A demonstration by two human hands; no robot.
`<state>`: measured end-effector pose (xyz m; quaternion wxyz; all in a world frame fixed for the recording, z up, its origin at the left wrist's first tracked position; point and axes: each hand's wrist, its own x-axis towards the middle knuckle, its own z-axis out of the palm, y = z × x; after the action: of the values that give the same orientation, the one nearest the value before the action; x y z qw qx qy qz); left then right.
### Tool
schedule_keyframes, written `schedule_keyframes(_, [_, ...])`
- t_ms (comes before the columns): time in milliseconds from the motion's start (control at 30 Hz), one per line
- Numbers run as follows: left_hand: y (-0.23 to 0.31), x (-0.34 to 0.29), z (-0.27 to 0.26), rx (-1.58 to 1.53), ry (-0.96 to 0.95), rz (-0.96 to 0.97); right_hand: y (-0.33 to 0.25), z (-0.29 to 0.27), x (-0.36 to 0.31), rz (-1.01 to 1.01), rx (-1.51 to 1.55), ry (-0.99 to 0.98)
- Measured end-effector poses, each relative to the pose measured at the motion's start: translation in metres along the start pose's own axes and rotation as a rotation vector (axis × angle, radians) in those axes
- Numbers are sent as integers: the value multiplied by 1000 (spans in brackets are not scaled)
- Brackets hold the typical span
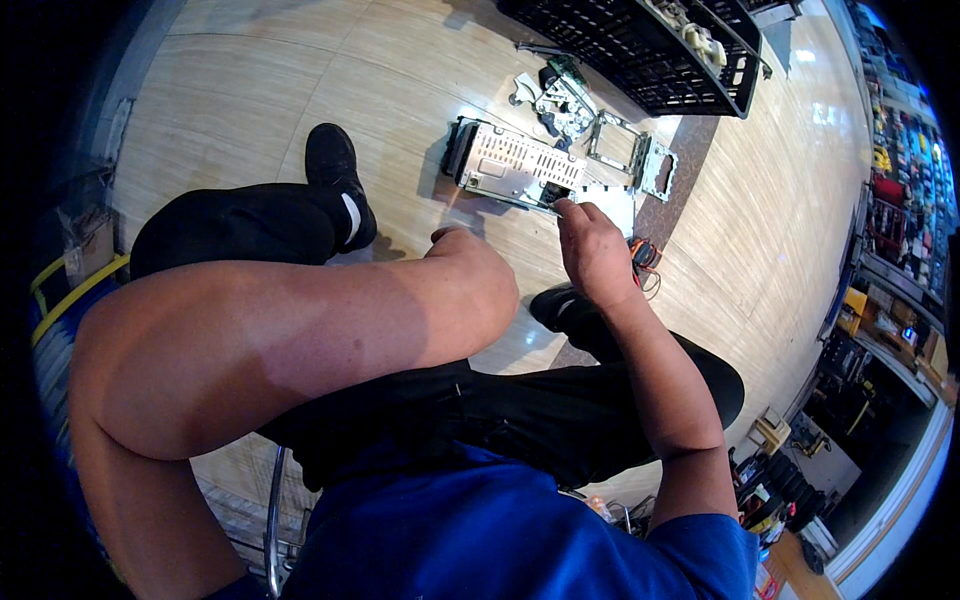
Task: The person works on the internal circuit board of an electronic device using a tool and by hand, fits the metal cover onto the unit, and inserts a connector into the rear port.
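Note:
A silver metal unit with a slotted top and a black front (515, 155), much like a car stereo, lies on the tiled floor. At its near right corner is my right hand (593, 245), thumb and fingers closed in a pinch. Whatever they hold there, a small part or the unit's edge, is too small to make out. My left hand (475, 275) hangs just short of the unit, apart from it. It is bent inward, with the thumb side showing and the other fingers hidden behind the hand.
Beyond the unit lie a loose mechanism (565, 105), a metal frame (615, 142) and a cut-out metal plate (657, 170). A black plastic crate (650, 50) stands at the back. Dark and orange coiled leads (646, 255) lie near my right foot. Stocked shelves (900, 200) line the right side.

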<state>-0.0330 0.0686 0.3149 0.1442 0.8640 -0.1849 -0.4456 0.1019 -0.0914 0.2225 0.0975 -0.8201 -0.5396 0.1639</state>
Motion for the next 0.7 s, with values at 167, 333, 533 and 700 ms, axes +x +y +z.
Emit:
schedule_keyframes(167, [-1,0,1,0,10,3,0,0,1,-14,23,2])
schedule_keyframes(333, [-1,-1,-3,-43,10,-6,2,0,-1,17,23,3])
schedule_keyframes(533, [-1,5,1,-47,1,-10,0,0,0,71,25,-12])
schedule_keyframes(700, [0,4,4,-25,34,-3,2,2,0,44,27,1])
